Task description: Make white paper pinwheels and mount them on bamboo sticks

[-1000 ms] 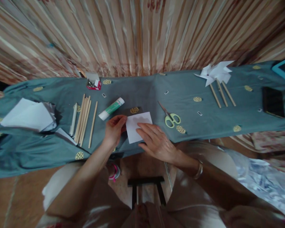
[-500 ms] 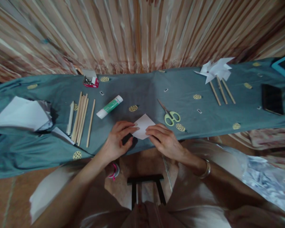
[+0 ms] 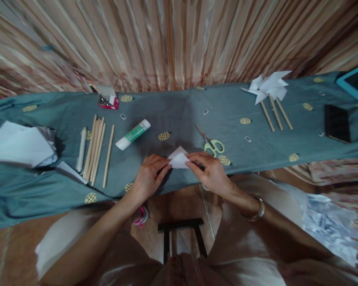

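A small white sheet of paper (image 3: 179,159) is bent over on itself near the table's front edge, its lower part lying over the upper so that it makes a triangle. My left hand (image 3: 150,173) pinches its left corner between thumb and fingers. At the right corner, my right hand (image 3: 210,171) grips the paper the same way. Just beyond the right hand lie scissors (image 3: 212,146) with light green handles. A green and white glue stick (image 3: 133,134) rests ahead of my left hand.
Several wooden sticks (image 3: 95,151), a whitish stick (image 3: 81,149) and a paper stack (image 3: 20,145) lie left. A red box of small metal pieces (image 3: 108,101) stands behind. White paper pinwheels (image 3: 270,85), a dark phone (image 3: 337,123) and a blue-framed tablet (image 3: 356,82) are at right.
The paper was a flat diamond; its near corner is now folded up and away from me. Both hands have shifted their hold to the side corners. The view has moved slightly.
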`<control>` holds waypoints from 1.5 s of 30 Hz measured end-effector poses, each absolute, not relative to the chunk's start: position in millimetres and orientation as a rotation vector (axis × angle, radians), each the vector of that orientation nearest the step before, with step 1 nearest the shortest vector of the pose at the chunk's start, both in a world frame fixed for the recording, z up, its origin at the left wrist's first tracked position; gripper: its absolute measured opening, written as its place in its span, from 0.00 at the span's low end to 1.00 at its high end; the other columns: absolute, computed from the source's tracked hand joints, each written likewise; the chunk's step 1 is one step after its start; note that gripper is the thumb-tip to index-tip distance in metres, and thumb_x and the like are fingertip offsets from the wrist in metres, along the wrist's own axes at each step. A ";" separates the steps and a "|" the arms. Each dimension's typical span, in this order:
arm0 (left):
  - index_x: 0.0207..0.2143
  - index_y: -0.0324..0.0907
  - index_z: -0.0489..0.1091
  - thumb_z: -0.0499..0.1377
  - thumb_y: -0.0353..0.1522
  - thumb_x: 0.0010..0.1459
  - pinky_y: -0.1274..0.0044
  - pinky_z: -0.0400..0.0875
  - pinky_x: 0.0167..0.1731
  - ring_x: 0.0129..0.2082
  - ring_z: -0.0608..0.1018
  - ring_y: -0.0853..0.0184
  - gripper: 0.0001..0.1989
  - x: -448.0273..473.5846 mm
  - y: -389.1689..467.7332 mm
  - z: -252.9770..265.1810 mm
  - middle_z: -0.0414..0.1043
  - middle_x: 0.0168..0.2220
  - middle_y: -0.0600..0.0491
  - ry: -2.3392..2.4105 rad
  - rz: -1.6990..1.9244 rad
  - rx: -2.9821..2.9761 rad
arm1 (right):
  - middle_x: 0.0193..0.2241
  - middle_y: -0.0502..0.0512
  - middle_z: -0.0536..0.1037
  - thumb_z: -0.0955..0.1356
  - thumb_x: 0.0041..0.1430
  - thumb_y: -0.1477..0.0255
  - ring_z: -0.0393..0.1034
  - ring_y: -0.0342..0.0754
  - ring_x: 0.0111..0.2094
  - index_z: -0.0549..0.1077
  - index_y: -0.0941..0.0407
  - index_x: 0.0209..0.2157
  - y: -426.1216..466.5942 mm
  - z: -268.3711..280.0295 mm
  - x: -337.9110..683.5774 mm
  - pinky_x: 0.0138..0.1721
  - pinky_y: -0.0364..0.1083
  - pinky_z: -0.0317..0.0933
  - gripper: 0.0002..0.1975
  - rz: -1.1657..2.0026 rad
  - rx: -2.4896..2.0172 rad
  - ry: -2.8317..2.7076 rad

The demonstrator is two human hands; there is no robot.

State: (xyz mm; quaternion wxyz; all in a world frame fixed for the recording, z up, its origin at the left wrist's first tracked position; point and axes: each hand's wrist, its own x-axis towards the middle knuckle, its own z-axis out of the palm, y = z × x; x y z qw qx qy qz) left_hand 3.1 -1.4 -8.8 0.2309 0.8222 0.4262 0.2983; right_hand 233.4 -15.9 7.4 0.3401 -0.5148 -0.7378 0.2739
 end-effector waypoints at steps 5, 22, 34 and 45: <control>0.49 0.38 0.74 0.56 0.35 0.68 0.69 0.75 0.39 0.38 0.79 0.60 0.13 6.2 -1.4 -8.3 0.79 0.38 0.46 1.239 0.835 2.340 | 0.43 0.57 0.81 0.68 0.64 0.71 0.76 0.53 0.46 0.77 0.55 0.32 -10.8 0.3 235.6 0.53 0.53 0.66 0.07 0.616 -1.428 -1.947; 0.60 0.27 0.62 0.55 0.29 0.67 0.59 0.68 0.61 0.65 0.68 0.50 0.21 27.7 -40.5 -15.0 0.67 0.62 0.34 1.010 0.613 2.870 | 0.40 0.59 0.81 0.69 0.63 0.70 0.76 0.53 0.44 0.75 0.55 0.29 -2.6 -5.8 236.4 0.52 0.53 0.67 0.08 0.507 -1.457 -1.968; 0.61 0.27 0.62 0.55 0.30 0.67 0.59 0.68 0.61 0.65 0.68 0.50 0.23 29.8 -40.9 -17.6 0.66 0.63 0.33 1.024 0.586 2.863 | 0.38 0.59 0.82 0.67 0.66 0.65 0.76 0.53 0.41 0.74 0.55 0.28 1.4 -6.1 235.9 0.46 0.52 0.68 0.13 0.448 -1.485 -2.006; 0.60 0.27 0.62 0.56 0.30 0.66 0.59 0.68 0.61 0.64 0.69 0.50 0.23 30.7 -40.5 -14.9 0.66 0.63 0.33 1.029 0.571 2.870 | 0.37 0.59 0.80 0.65 0.67 0.61 0.74 0.53 0.39 0.73 0.55 0.28 4.1 -1.2 234.1 0.46 0.51 0.67 0.16 0.456 -1.538 -2.042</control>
